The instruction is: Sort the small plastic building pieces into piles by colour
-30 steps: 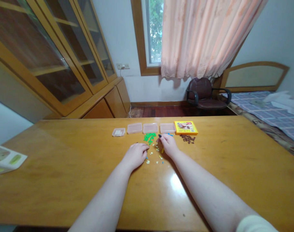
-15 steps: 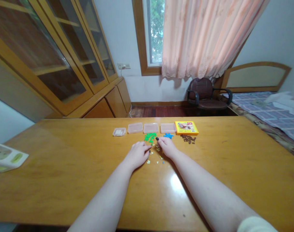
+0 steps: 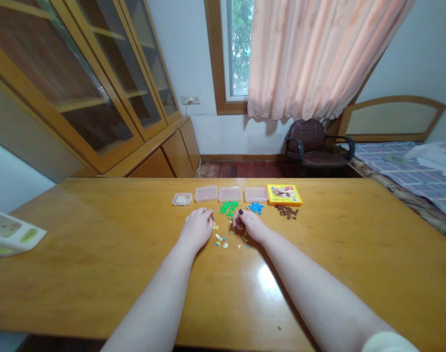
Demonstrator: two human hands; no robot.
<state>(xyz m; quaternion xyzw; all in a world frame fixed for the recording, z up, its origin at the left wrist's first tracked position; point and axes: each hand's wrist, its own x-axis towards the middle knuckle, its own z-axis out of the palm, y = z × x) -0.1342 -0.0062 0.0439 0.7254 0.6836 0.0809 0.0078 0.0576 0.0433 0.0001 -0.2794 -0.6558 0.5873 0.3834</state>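
Observation:
My left hand (image 3: 198, 226) rests on the table left of the green pile (image 3: 229, 208), its fingers curled together; whether it holds a small piece is hidden. My right hand (image 3: 252, 225) is just below the blue pile (image 3: 256, 208), thumb and fingers closed over something too small to name. Between and below both hands lie scattered cream, yellow and blue bits (image 3: 225, 245). A brown pile (image 3: 287, 211) lies to the right of my right hand, in front of a yellow box (image 3: 284, 194).
Behind the piles stand clear plastic trays (image 3: 229, 194) in a row, with a smaller clear box (image 3: 182, 199) at their left. A white plastic holder (image 3: 13, 234) sits at the left of the wooden table (image 3: 109, 274). Beyond the table is a chair (image 3: 310, 142).
My left hand has moved left, away from the green pile, uncovering more small bits. My right hand has shifted slightly down, and more of the blue pile shows.

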